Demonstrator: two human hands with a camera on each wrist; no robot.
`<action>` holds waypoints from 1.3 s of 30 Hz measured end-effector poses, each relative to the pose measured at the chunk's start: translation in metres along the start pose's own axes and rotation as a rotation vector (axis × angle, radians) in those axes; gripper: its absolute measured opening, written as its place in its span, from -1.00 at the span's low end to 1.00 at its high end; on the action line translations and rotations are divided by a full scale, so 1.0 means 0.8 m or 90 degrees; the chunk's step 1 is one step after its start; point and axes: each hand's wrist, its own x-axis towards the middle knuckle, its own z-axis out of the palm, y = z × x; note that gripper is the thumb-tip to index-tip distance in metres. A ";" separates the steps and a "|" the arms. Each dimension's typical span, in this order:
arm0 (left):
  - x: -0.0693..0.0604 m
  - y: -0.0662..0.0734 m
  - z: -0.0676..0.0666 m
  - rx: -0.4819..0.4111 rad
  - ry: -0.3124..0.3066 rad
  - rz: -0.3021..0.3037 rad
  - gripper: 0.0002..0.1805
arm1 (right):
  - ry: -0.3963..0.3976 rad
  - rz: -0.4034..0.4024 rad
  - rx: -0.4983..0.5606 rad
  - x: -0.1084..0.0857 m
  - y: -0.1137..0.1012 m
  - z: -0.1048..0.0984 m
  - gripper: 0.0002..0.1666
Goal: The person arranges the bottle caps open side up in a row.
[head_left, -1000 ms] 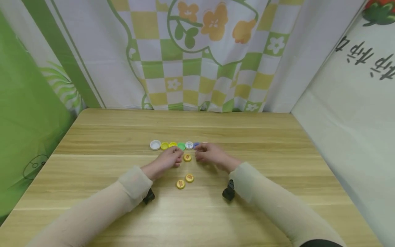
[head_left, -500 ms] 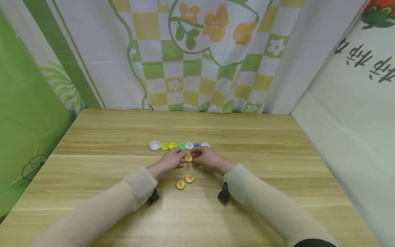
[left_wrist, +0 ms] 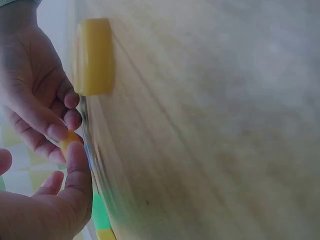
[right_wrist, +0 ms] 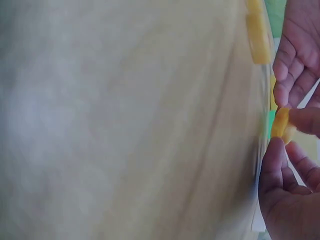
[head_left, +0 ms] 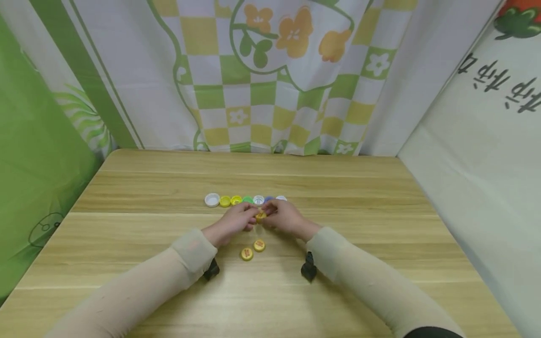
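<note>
In the head view, the scene is lit softly and evenly, with a pale sheen cast on the near middle of the tabletop (head_left: 262, 295) and a faint shadow thrown beside the right sleeve (head_left: 372, 277). Both wrist views are dimmer and hazy; there the tabletop is blurred and washed by whitish glare, and a yellow cap (left_wrist: 96, 57) is softened at its edges.

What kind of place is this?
Probably a curtained-off corner indoors: a pale-brown wood-grain table stands before a hanging white, green and yellow checked cloth with orange flowers, and a white sheet with black writing hangs along the right side.
</note>
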 end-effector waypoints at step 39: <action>0.063 0.042 0.043 0.010 0.060 0.051 -0.59 | 0.066 0.075 0.348 0.007 0.019 -0.068 -0.71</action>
